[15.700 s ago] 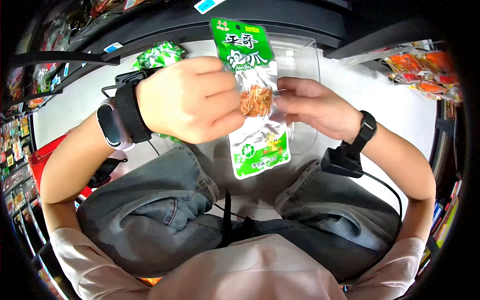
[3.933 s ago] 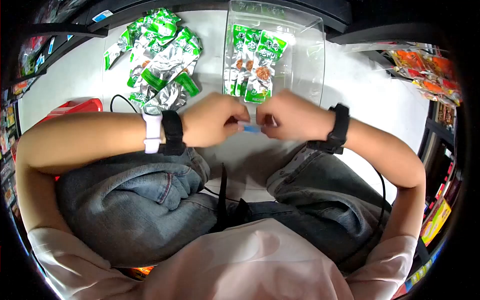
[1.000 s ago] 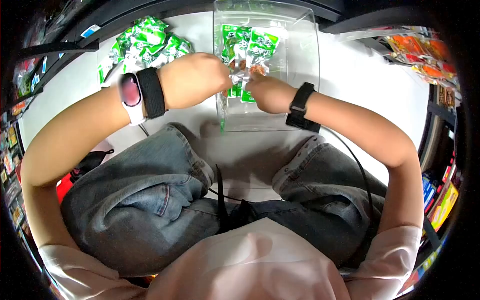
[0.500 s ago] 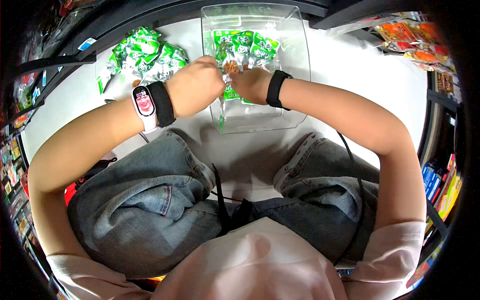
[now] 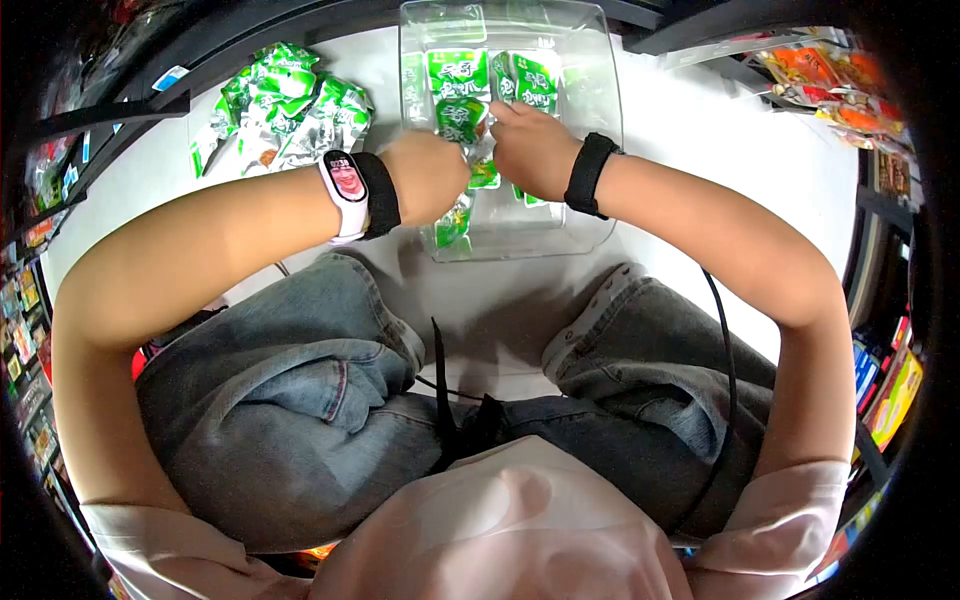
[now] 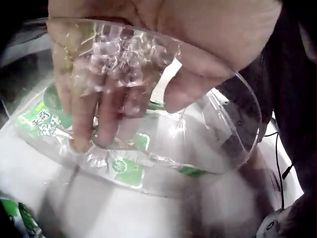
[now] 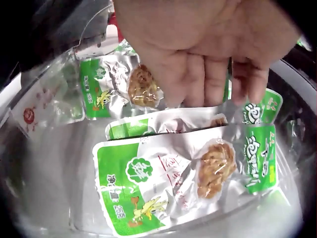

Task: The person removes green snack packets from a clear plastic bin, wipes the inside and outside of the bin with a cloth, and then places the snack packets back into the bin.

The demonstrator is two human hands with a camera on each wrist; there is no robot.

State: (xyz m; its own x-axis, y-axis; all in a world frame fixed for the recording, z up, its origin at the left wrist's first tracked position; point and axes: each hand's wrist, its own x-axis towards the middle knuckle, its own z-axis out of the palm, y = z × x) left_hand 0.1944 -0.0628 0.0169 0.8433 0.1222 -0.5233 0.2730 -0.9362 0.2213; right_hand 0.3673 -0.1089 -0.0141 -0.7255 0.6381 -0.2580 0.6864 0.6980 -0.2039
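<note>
A clear plastic bin (image 5: 520,240) stands on the floor before the person, with green-and-silver snack packets inside. The left hand (image 5: 430,177) reaches over the bin's left wall; through that wall its straight fingers (image 6: 106,116) press on a packet (image 6: 126,171), the thumb apart from them. At the right, the right hand (image 5: 535,155) reaches in over the packets. In the right wrist view its fingers (image 7: 195,82) point down behind two packets (image 7: 173,168) lying one over the other, and touch another packet (image 7: 111,87). The fingertips are hidden.
A loose pile of similar packets (image 5: 285,110) lies on the floor left of the bin. Black shelving (image 5: 330,40) runs behind and along both sides, with orange packets (image 5: 810,80) at the right. The person's knees (image 5: 590,310) frame the near floor. A cable (image 5: 730,370) hangs by the right leg.
The hands were close together over the packets half a second ago; the right has moved right. The packets now stand in two groups with a gap. Earlier, both hands were on one packet.
</note>
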